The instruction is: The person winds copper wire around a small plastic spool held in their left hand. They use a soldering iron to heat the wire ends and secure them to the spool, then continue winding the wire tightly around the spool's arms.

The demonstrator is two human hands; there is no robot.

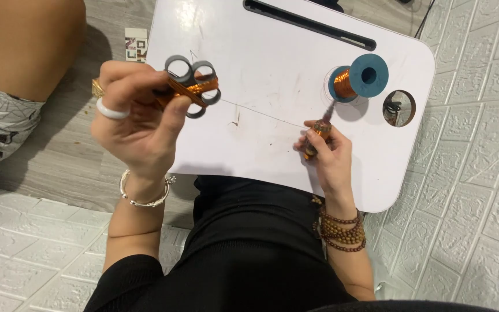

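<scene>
My left hand (137, 118) is raised over the left side of a white lap table (272, 133) and grips a grey ring-shaped frame (194, 85) wound with shiny copper wire. My right hand (327, 156) pinches a small copper-wound winding tool (319, 134) near the table's front right. A thin wire (261, 111) runs taut between the frame and the tool. A teal spool of copper wire (360, 78) lies on the table just beyond my right hand.
The table has a long dark slot (310, 24) along its far edge and a round cup hole (399, 108) at the right. Another person's bare leg (24, 46) rests on the floor at the upper left. White textured floor mats (480, 173) surround me.
</scene>
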